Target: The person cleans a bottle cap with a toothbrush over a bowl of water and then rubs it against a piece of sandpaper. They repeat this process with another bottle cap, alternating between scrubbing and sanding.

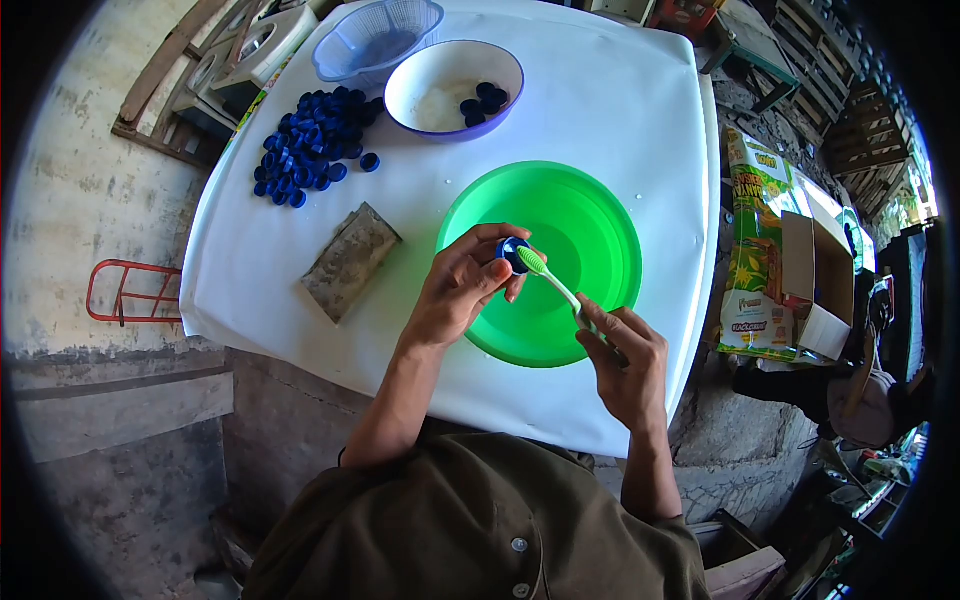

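Over the green basin [610, 290], my left hand [462, 280] pinches a blue bottle cap [508, 250] with its hollow side toward my right. My right hand [628, 362] is closed around the handle of a green-and-white toothbrush [556, 284]. The brush's bristle head is at the cap's opening, seemingly touching it. A pile of loose blue caps [312, 140] lies on the white-covered table at the far left. Several more blue caps [484, 100] sit inside a white bowl with a purple outside [415, 95], which also holds some cloudy liquid.
A light blue plastic basket [385, 35] stands at the table's back edge. Left of the green basin lies a grey, worn rectangular block [350, 262]. Off the table to the right are a cardboard box [822, 280] and a printed yellow-green package [752, 250].
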Demonstrator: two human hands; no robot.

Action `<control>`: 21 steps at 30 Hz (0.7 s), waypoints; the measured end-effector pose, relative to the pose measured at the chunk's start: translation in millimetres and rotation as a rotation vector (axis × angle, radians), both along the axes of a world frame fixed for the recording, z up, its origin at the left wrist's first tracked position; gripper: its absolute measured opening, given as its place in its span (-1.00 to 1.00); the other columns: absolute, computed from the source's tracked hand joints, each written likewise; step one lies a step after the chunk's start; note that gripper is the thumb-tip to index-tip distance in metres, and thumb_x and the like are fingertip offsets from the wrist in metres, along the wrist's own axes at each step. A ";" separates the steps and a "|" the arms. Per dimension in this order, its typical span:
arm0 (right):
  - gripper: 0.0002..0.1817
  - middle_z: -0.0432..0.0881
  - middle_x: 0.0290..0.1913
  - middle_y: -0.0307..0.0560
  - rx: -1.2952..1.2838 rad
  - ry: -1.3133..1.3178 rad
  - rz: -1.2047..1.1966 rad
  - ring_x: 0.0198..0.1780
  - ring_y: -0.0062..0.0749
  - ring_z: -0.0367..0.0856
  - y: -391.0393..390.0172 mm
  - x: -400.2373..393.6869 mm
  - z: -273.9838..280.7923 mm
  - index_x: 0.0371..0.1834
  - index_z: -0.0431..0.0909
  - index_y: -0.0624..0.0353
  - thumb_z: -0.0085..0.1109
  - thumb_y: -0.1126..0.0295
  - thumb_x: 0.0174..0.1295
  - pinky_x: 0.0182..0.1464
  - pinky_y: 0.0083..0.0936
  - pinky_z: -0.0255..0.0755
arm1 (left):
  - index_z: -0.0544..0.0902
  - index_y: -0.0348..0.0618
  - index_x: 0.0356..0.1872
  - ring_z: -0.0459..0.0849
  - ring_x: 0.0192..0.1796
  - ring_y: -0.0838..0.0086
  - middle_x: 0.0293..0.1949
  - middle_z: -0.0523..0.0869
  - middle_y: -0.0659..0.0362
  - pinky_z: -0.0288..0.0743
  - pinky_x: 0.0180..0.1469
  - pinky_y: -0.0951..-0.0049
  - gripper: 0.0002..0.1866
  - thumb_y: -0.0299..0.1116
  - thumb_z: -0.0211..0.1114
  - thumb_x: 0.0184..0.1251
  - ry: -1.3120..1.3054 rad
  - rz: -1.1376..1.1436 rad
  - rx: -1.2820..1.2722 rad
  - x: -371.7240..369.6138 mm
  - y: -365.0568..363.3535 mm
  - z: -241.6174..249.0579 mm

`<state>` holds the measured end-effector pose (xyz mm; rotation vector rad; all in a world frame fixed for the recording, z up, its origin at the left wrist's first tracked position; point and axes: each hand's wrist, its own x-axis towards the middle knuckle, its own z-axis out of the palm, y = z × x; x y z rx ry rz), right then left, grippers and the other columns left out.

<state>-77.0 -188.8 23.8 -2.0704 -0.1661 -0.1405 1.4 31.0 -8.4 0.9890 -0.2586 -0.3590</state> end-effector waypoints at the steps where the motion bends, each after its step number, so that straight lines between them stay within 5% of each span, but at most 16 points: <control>1: -0.52 0.70 -0.33 -0.03 0.017 0.016 0.026 -0.44 -0.35 0.63 0.0 -0.9 -0.7 0.21 0.69 0.04 0.38 0.62 0.18 -0.38 -0.44 0.48 | 0.48 -0.34 0.27 0.58 -0.26 0.51 -0.01 0.71 -0.04 0.49 -0.18 0.51 -0.46 -0.20 0.37 0.44 0.000 0.006 0.005 0.4 -0.4 -0.3; 15: -0.50 0.71 -0.30 -0.01 0.037 -0.015 0.041 -0.37 -0.25 0.69 4.9 -3.1 -9.8 0.20 0.69 0.06 0.37 0.65 0.16 -0.32 -0.39 0.53 | 0.55 -0.30 0.22 0.64 -0.21 0.44 0.00 0.67 -0.03 0.54 -0.18 0.47 -0.61 -0.21 0.14 0.60 -0.002 0.077 -0.078 -0.1 -6.2 -11.2; 21: -0.52 0.69 -0.34 -0.02 -0.014 0.020 -0.063 -0.47 -0.32 0.58 -0.9 -1.6 -11.7 0.20 0.69 0.08 0.36 0.65 0.17 -0.40 -0.43 0.45 | 0.50 -0.27 0.33 0.61 -0.22 0.49 0.03 0.69 -0.04 0.52 -0.19 0.48 -0.53 -0.34 0.30 0.48 0.051 -0.013 -0.092 -1.6 -6.3 -7.7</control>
